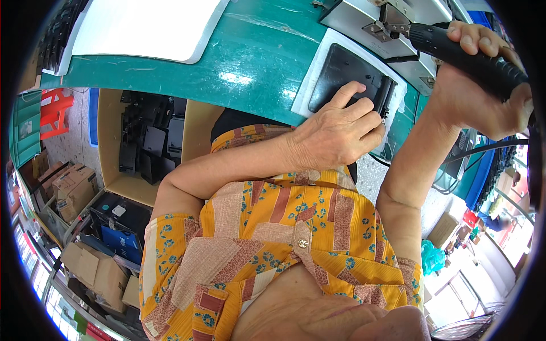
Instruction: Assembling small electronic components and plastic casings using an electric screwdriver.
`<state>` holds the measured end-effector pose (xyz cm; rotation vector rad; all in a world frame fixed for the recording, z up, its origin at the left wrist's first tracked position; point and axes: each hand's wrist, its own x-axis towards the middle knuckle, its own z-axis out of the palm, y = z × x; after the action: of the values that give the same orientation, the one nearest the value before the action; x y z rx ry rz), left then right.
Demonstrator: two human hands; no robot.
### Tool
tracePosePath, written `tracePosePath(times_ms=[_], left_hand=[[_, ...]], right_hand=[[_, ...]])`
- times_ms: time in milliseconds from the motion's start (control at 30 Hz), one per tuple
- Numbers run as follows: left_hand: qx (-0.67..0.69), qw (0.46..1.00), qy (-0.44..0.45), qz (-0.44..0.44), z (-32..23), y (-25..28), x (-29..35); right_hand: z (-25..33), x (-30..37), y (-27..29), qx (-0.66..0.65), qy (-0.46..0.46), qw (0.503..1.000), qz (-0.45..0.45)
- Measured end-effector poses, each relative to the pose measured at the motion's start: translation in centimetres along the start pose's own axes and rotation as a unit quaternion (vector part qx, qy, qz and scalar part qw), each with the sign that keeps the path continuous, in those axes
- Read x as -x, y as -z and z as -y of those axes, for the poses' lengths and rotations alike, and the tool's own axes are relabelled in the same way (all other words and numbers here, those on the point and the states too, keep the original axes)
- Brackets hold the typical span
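My left hand (341, 128) rests on a flat black plastic part (345, 71), its fingers apart and slightly bent, with the forefinger stretched across the top. The part has a rounded corner and a thicker bar along its right edge. It lies on a white pad (310, 85) at the edge of the green table. Up at the right, my right hand (483, 85) is wrapped round a long black ribbed handle (449, 48). The handle's far end meets a metal bracket (389, 25) on a pale metal fixture (355, 23). Fingertips show over the handle; the palm side is partly hidden.
A green table (256, 51) spans the top, with a large white sheet (142, 25) at its left. Below stands an open cardboard box (111, 145) of black parts. Further left are more cartons (74, 187) and a red stool (56, 111). Black cables (483, 149) hang at right.
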<state>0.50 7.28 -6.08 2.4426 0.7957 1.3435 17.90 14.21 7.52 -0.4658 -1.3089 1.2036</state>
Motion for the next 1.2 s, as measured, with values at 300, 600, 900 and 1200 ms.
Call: tracePosePath(times_ms=[300,600,900,1200], left_hand=[[-0.002,1.0,0.001,-0.005,0.0,-0.1,0.1],[-0.002,1.0,0.0,-0.008,0.0,-0.2,0.0],[0.012,1.0,0.003,-0.007,0.0,-0.1,0.1],[-0.014,0.999,-0.015,0.039,1.0,1.6,-0.3]], right_hand=[[-0.1,0.0,0.0,-0.004,-0.001,1.0,-0.003],[-0.1,0.2,-0.1,-0.007,-0.001,1.0,-0.004],[0.2,0.8,-0.2,-0.001,-0.007,1.0,-0.013],[4.7,8.1,1.7,0.051,0.02,0.986,-0.16]])
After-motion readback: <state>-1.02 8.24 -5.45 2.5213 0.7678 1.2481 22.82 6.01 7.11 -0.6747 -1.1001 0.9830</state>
